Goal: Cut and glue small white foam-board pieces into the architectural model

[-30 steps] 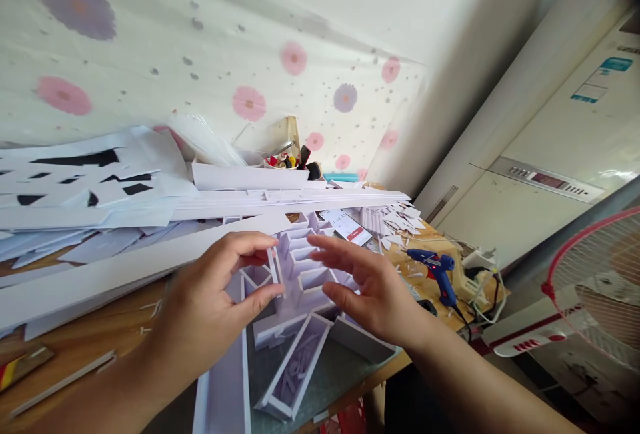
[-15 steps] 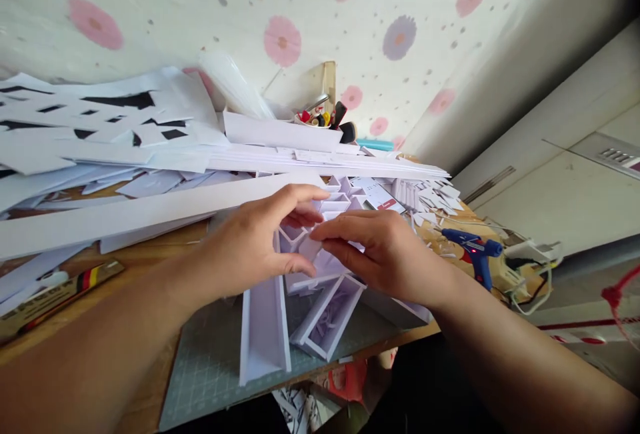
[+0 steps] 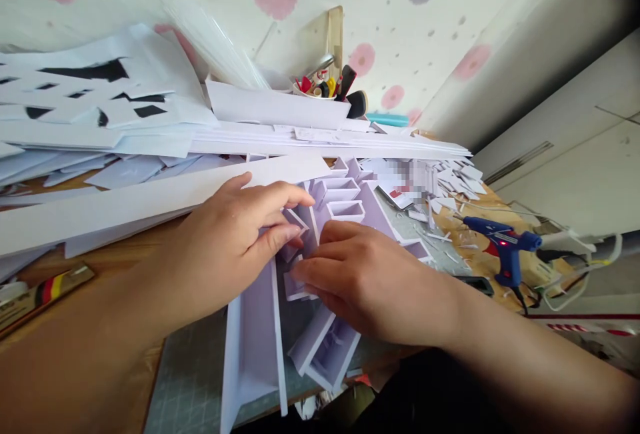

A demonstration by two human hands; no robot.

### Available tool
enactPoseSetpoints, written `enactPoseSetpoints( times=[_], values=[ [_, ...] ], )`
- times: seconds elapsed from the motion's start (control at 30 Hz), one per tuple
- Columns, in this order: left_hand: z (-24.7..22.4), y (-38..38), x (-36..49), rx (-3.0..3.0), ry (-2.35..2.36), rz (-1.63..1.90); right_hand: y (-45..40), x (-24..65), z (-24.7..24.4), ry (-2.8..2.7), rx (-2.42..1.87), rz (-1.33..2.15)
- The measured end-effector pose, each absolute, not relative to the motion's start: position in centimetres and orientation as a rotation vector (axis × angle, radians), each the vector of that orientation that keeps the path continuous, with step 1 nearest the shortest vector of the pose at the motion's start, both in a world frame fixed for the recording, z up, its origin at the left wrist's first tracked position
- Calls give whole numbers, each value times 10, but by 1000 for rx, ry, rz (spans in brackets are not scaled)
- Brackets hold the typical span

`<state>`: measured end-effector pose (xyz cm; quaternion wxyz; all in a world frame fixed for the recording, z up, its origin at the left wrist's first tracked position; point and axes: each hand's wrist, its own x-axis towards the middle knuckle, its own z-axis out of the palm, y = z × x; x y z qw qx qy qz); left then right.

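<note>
My left hand [image 3: 250, 234] reaches over the middle of the work, its index finger and thumb apart. Its fingertips are beside a small white angled board piece [image 3: 296, 222] and a long white wall; I cannot tell whether they press on them. My right hand [image 3: 365, 277] is closed, fingertips together at a small white board piece [image 3: 295, 287] that they partly cover. White open-topped compartments [image 3: 345, 211] stand just beyond. Nearer me lie a long white channel [image 3: 255, 347] and a narrow white box [image 3: 333, 354] with scraps inside, both on a grey-green cutting mat [image 3: 185, 367].
A blue glue gun [image 3: 503, 244] with a lit red light stands at right, near cables. White strips [image 3: 320, 147] and cut sheets [image 3: 90, 94] pile up at the back and left. A tool cup [image 3: 320, 91] stands by the wall. Scraps [image 3: 460, 177] lie at right.
My right hand has moved down and left, towards me, fingertips lower among the white pieces. My left hand's fingers have come closer together. The view has shifted, showing more of the compartments.
</note>
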<state>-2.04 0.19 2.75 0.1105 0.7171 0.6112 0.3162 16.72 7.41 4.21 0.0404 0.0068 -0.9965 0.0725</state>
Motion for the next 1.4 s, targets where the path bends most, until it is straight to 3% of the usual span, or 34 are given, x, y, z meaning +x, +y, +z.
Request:
enactPoseSetpoints(
  times=[0.73,1.4],
  values=[
    [27,3,-23,2076,1754,733,71,168,39,-3030,2,490],
    [28,4,-19,1989,1798,723,68,168,41,-3065,-2,313]
  ],
)
